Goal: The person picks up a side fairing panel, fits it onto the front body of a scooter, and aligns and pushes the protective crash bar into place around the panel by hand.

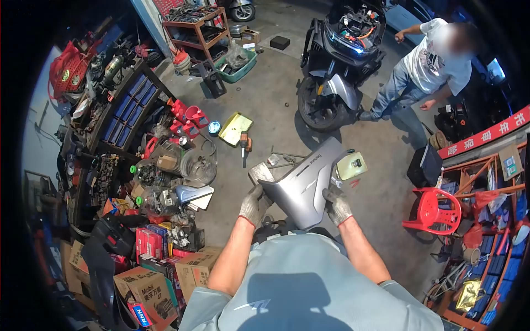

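Note:
A silver-grey scooter body panel (302, 187) with small dark lettering is held up in front of my body, above the floor. My left hand (255, 204), in a worn knit glove, grips its left edge. The right edge is held by my right hand (336, 204), gloved too, with its fingers partly hidden by the panel. Past the panel stands a dark scooter (342, 60) with its front opened and wiring exposed. On the floor just beyond my hands lie a cordless drill (245, 144) and a yellowish tray (351, 165).
Another person (428, 66) stands beside the scooter. To the left are crowded shelves (130, 105), red bottles (187, 118) and cardboard boxes (146, 292). A red plastic chair (433, 211) and an orange rack (480, 187) stand at the right. A green tub (236, 66) sits farther back.

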The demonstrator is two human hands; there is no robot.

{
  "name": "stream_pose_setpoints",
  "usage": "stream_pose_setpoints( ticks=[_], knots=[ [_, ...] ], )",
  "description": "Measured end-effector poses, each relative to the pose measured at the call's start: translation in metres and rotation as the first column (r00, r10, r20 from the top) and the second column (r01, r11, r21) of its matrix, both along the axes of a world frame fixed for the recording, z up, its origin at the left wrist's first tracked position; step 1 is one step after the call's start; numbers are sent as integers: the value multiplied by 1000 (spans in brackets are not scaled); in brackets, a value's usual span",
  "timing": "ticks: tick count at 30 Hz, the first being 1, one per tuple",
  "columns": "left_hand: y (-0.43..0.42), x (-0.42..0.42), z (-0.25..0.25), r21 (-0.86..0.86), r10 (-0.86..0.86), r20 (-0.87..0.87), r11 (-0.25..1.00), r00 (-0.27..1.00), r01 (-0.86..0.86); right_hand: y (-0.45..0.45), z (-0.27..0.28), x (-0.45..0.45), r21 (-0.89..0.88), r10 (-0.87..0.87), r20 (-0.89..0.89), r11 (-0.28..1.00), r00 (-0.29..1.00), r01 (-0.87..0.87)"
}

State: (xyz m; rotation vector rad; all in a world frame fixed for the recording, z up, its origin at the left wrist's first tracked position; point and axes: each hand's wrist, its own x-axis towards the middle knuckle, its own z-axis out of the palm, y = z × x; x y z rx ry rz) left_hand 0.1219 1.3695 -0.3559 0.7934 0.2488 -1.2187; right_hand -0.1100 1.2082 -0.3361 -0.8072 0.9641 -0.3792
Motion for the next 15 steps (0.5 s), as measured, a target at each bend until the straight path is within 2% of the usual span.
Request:
stream_pose_setpoints(
  ticks=[1, 3, 5, 8, 14, 15],
  knots=[
    [1, 0, -1, 9, 1, -9, 1000, 1000, -1, 1, -3, -1, -5, 0, 0, 1000, 1000, 0],
    [2, -1, -4, 15, 4, -15, 1000, 1000, -3, 2, -6, 0, -150, 89, 84, 986, 992, -76],
    [3, -2, -5, 24, 7, -21, 1000, 1000, -6, 9, 23, 4, -162, 95, 83, 983, 992, -81],
    [6, -4, -5, 49, -25, 25, 999, 999, 24, 12, 33, 6, -184, 95, 3, 978, 995, -93],
    [7, -13, -18, 52, -129, 93, 991, 987, 124, 15, 39, 3, -199, -49, 43, 978, 998, 57],
    [9, -14, -12, 163, -170, 150, 976, 974, 145, 15, 41, 2, -254, -75, 27, 964, 997, 79]
  ],
)
